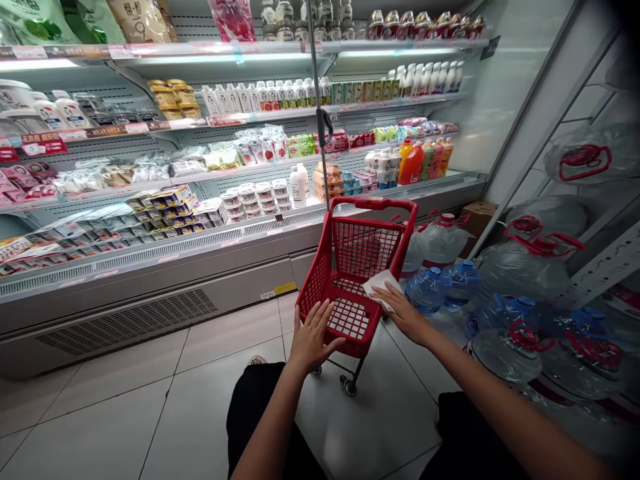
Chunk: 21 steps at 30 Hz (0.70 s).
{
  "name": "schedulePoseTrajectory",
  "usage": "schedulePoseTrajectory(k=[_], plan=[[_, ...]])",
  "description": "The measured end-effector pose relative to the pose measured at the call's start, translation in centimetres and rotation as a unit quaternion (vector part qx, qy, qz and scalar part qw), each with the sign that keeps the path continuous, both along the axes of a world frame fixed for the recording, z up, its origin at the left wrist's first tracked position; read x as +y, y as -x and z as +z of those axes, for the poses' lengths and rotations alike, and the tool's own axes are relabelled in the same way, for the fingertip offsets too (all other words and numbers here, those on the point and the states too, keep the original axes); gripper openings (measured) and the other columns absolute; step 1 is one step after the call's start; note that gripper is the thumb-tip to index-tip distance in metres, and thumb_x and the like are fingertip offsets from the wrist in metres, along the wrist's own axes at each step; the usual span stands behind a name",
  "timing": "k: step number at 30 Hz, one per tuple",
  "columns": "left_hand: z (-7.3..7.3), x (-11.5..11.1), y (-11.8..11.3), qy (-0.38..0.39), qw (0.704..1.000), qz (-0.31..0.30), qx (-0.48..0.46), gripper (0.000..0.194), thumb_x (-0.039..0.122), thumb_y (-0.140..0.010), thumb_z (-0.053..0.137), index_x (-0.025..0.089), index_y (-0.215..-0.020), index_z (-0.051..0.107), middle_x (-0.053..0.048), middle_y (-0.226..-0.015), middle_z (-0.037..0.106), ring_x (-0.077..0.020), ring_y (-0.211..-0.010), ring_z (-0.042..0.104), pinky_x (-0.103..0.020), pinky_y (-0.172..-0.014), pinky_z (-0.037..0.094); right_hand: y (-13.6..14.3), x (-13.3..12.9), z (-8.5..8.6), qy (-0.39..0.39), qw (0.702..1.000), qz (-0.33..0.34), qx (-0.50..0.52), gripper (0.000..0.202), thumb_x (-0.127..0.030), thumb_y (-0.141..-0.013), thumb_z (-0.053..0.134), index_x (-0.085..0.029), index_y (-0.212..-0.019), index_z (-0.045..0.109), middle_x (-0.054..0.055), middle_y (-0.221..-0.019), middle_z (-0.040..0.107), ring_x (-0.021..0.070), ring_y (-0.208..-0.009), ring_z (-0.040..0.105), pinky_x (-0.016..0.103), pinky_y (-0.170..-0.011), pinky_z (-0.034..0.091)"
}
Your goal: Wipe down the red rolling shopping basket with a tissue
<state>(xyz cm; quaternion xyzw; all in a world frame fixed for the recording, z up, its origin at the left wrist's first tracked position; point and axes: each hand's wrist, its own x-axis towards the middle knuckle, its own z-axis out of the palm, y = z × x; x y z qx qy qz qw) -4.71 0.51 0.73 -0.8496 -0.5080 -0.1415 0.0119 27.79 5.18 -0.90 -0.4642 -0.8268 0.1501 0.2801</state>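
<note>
Pale refrigerated shelves (380, 45) span the far side; clear plastic water jugs (505, 360) crowd a small red plastic cart (367, 235) at right, left hand (313, 340) spread at its near-left side, right hand (400, 309) over a white cloth (379, 279), grip impossible to tell.

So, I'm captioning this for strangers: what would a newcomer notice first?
Probably the red cart near the centre, with the left hand at its near left edge and a white wipe under the right hand at its right side. Behind it stand lit, packed shelves; big clear bottles crowd the right.
</note>
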Motion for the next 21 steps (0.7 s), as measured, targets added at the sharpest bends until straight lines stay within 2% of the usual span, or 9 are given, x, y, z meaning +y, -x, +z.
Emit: schedulePoseTrajectory(k=[2, 6, 10, 13, 17, 21], plan=[[-0.6, 0.2, -0.8, -0.005, 1.000, 0.000, -0.007, 0.086, 0.071, -0.099, 0.044, 0.033, -0.167, 0.006, -0.003, -0.170, 0.030, -0.0269, -0.158, 0.025, -0.063, -0.127, -0.011, 0.1, -0.5, -0.1, 0.022, 0.999, -0.006, 0.022, 0.053, -0.051, -0.108, 0.030, -0.032, -0.152, 0.052, 0.002, -0.164, 0.043, 0.0287, -0.159, 0.018, 0.057, -0.125, 0.032], [-1.2, 0.4, -2.5, -0.018, 1.000, 0.001, -0.019, 0.084, 0.073, -0.099, 0.042, 0.036, -0.167, 0.008, -0.002, -0.170, 0.031, -0.0280, -0.156, 0.030, -0.062, -0.129, -0.004, -0.5, -1.0, -0.1, 0.038, 0.999, -0.024, 0.028, 0.054, -0.051, -0.108, 0.029, -0.031, -0.152, 0.053, 0.003, -0.161, 0.047, 0.0272, -0.156, 0.031, 0.054, -0.124, 0.036], [-1.3, 0.4, -3.7, -0.028, 0.999, 0.015, -0.023, 0.085, 0.075, -0.097, 0.043, 0.035, -0.167, 0.013, -0.003, -0.167, 0.038, -0.0286, -0.148, 0.044, -0.062, -0.130, 0.007, -2.2, -0.9, -0.1, -0.023, 0.998, -0.059, -0.012, 0.053, -0.045, -0.108, 0.029, -0.033, -0.158, 0.044, 0.001, -0.162, 0.046, 0.0264, -0.153, 0.036, 0.053, -0.122, 0.040], [-1.3, 0.7, -4.0, -0.039, 0.999, 0.019, -0.018, 0.084, 0.074, -0.097, 0.046, 0.032, -0.166, 0.022, -0.004, -0.165, 0.041, -0.0270, -0.144, 0.049, -0.055, -0.130, 0.018, -2.3, -1.5, 0.0, -0.068, 0.994, -0.066, -0.054, 0.054, -0.038, -0.109, 0.030, -0.032, -0.162, 0.035, 0.000, -0.165, 0.041, 0.0248, -0.154, 0.034, 0.051, -0.122, 0.041], [-1.1, 1.6, -3.0, -0.059, 0.998, 0.018, 0.007, 0.079, 0.068, -0.098, 0.049, 0.029, -0.163, 0.031, -0.007, -0.162, 0.047, -0.0268, -0.143, 0.051, -0.049, -0.127, 0.029, 1.2, -4.7, -0.3, -0.119, 0.989, -0.009, -0.087, 0.061, -0.021, -0.105, 0.034, -0.030, -0.165, 0.025, -0.001, -0.166, 0.038, 0.0213, -0.156, 0.029, 0.047, -0.126, 0.036], [-1.0, 2.2, -1.7, -0.077, 0.997, 0.018, 0.025, 0.077, 0.068, -0.097, 0.051, 0.030, -0.162, 0.035, -0.009, -0.157, 0.052, -0.0280, -0.140, 0.054, -0.048, -0.124, 0.034, 5.2, -8.2, -0.9, -0.121, 0.984, 0.070, -0.110, 0.072, -0.013, -0.099, 0.038, -0.025, -0.166, 0.016, 0.000, -0.169, 0.030, 0.0207, -0.158, 0.023, 0.044, -0.126, 0.035]])
